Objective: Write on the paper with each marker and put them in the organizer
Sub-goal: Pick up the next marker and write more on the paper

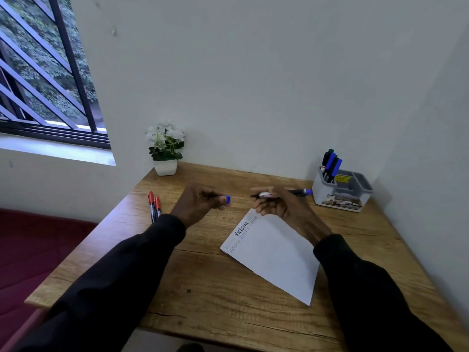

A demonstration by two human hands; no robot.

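My right hand (281, 207) holds an uncapped blue marker (299, 192) level above the desk, tip pointing left. Its blue cap (228, 199) is pinched in my left hand (200, 201), a short gap left of the tip. Below the hands lies a white sheet of paper (276, 255) with handwritten words along its upper left edge. Two red-capped markers (154, 205) lie side by side on the desk at the left. A grey organizer (342, 191) stands at the back right with several blue and green markers (331, 165) upright in its left compartment.
The wooden desk (215, 288) fills a corner between two white walls. A white pot of white flowers (165, 148) stands at its back left. A barred window is at upper left, and a dark red seat (38, 250) lies left of the desk.
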